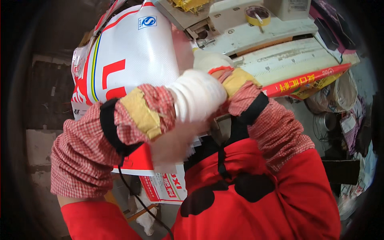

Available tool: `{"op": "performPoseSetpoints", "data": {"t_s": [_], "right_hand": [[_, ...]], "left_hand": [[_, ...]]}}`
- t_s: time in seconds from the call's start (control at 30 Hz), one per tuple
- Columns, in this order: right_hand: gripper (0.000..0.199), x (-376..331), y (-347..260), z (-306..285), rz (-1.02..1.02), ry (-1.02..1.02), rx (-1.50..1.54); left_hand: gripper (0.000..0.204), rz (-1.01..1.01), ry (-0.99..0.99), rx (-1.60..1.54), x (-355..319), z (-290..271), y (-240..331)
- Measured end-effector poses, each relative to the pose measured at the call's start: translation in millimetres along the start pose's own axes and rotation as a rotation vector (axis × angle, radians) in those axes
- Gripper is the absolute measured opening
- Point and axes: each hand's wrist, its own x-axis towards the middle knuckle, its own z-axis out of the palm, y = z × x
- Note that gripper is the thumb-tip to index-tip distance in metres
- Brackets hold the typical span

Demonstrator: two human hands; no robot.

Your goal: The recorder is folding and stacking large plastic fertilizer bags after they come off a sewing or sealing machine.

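Note:
My left hand, in a white knitted glove or wrap, crosses in front of my body beside a large white woven sack with red, blue and yellow printing. Its fingers are smeared by motion, so what they hold cannot be made out. Just beyond it, my right hand, also white-gloved, is by the end of a pale sewing machine. The fingers of this hand are partly hidden and blurred. A pinkish blur lies between the sack and the machine. Red checked sleeve covers with yellow patches and black bands wrap both forearms.
A roll of yellow tape rests on the machine top. Along its front edge runs a red and yellow printed sack strip. A clear plastic bag and bundled cloth are at the right. Another printed sack lies below, near a dark cord.

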Motion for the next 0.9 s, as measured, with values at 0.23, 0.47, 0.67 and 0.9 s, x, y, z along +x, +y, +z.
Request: {"op": "performPoseSetpoints", "data": {"t_s": [0.23,0.47,0.67,0.9], "right_hand": [[0.024,23,38,42,0.002,-0.534,2.306],[0.033,-13,9,11,0.375,-0.378,2.236],[0.056,-20,-34,7,-0.093,0.108,0.279],[0.018,37,-48,7,-0.408,0.716,0.288]], "left_hand": [[0.010,-0.378,-0.316,-0.086,52,1,-99],[0.013,-0.809,-0.064,-0.149,48,65,-198],[0.005,-0.094,0.028,0.095,-75,-1,-123],[0.019,-0.594,0.867,0.328,-213,-123,-66]]}}
